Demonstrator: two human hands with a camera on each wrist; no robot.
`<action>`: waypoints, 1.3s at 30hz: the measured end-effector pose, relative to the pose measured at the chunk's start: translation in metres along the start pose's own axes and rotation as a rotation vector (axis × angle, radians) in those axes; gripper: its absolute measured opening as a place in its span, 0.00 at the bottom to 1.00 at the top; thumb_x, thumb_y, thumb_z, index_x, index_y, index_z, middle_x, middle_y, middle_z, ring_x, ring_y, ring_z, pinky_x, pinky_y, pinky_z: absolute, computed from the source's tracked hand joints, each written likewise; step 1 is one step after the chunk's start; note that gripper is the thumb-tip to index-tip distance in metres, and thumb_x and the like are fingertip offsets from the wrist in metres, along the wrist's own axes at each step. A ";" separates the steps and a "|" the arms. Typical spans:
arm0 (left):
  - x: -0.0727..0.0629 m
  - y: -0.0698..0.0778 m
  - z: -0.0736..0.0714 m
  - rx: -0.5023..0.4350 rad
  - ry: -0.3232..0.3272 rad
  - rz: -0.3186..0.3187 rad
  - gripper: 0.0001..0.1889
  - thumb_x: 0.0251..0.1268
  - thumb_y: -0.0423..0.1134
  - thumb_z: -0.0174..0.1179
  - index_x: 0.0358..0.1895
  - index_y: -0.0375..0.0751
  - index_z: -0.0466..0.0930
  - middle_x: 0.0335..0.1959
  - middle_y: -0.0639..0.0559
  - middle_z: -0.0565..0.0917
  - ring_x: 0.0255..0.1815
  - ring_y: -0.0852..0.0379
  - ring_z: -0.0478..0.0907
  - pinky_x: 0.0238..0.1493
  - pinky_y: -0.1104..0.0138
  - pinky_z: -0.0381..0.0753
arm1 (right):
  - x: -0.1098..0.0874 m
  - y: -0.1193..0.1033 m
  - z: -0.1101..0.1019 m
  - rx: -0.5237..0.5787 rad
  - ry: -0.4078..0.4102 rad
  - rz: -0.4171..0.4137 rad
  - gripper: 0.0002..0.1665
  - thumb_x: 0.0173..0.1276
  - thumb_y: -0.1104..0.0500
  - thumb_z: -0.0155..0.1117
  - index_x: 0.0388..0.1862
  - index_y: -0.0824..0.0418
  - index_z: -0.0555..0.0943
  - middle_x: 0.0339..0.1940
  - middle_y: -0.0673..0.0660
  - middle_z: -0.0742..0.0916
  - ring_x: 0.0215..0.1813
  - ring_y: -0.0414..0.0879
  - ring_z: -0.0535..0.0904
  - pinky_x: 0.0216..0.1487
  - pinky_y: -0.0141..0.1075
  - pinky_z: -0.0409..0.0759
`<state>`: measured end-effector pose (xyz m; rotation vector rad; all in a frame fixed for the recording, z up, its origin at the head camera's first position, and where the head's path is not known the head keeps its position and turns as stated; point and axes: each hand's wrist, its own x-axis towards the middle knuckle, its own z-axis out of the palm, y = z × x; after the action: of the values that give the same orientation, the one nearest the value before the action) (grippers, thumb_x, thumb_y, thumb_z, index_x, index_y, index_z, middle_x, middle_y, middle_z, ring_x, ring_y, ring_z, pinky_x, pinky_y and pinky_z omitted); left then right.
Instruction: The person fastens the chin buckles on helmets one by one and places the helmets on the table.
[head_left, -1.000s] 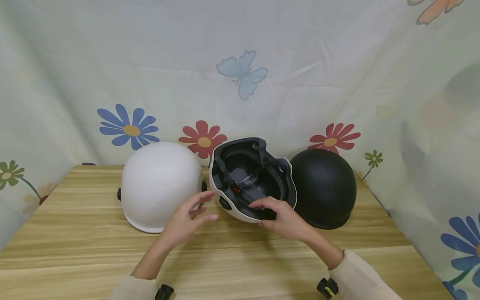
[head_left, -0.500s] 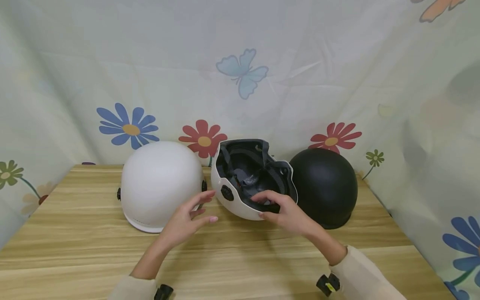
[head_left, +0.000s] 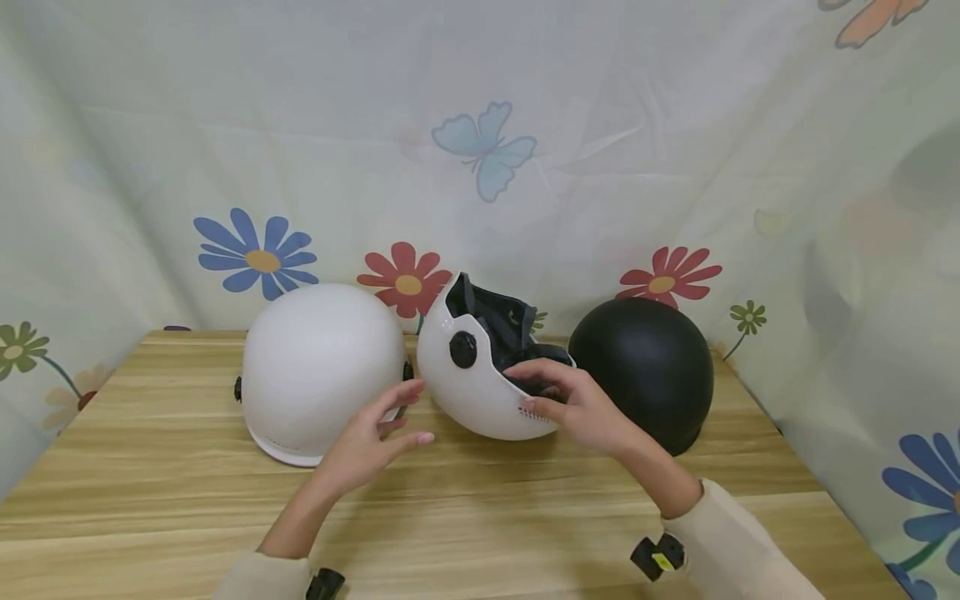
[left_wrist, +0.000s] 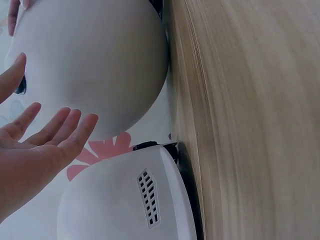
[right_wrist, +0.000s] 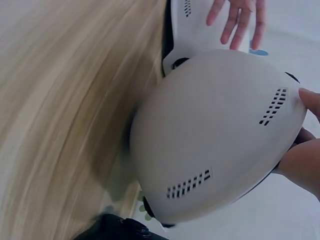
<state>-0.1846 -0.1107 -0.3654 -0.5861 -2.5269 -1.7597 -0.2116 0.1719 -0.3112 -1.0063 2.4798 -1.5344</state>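
1. Three helmets are shown on a wooden table (head_left: pixel 480 521): a white helmet (head_left: pixel 322 371) at the left, a middle helmet (head_left: pixel 476 396), also white, and a black helmet (head_left: pixel 645 375) at the right.
2. The middle helmet is tilted, its opening turned upward and to the right; its dark lining (head_left: pixel 504 321) is partly exposed, and a round knob (head_left: pixel 462 349) is presented on its side.
3. The rim of the middle helmet is pinched by the right hand (head_left: pixel 581 408), with the thumb laid outside, near the vent holes (head_left: pixel 534 414), and the fingers inside.
4. The left hand (head_left: pixel 367 437) is held with fingers loosely spread, and nothing is grasped; whether the middle helmet is touched by a fingertip cannot be told.
5. The step in hand is judged to be the turning of the middle helmet by its rim; a firm pinch and a steadying left palm seem to be called for next.
6. Compared with the earlier head views, more outer shell and less of the inside are seen; the left hand is little changed.
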 end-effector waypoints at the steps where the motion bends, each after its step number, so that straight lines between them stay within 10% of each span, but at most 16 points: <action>1: 0.000 0.000 0.000 0.003 0.003 0.004 0.36 0.52 0.41 0.67 0.64 0.38 0.62 0.63 0.42 0.67 0.63 0.45 0.63 0.56 0.54 0.69 | 0.001 -0.001 -0.001 0.023 0.005 0.008 0.19 0.61 0.69 0.60 0.52 0.62 0.77 0.51 0.55 0.80 0.51 0.49 0.74 0.49 0.43 0.75; 26: 0.004 0.008 -0.002 0.065 0.022 0.036 0.39 0.53 0.43 0.66 0.68 0.46 0.57 0.67 0.44 0.59 0.63 0.42 0.63 0.56 0.52 0.68 | 0.010 -0.013 -0.008 0.445 0.168 0.170 0.24 0.67 0.71 0.51 0.62 0.65 0.69 0.61 0.60 0.72 0.60 0.53 0.67 0.57 0.40 0.70; 39: 0.006 0.012 0.001 0.036 0.009 0.040 0.39 0.53 0.42 0.66 0.68 0.47 0.57 0.67 0.44 0.58 0.63 0.40 0.62 0.57 0.51 0.66 | 0.005 -0.019 -0.016 0.188 0.103 0.193 0.28 0.65 0.71 0.53 0.63 0.53 0.70 0.62 0.54 0.72 0.60 0.51 0.70 0.57 0.45 0.69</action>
<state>-0.1861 -0.1039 -0.3536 -0.6210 -2.5173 -1.6958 -0.2126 0.1762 -0.2860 -0.6556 2.3578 -1.7550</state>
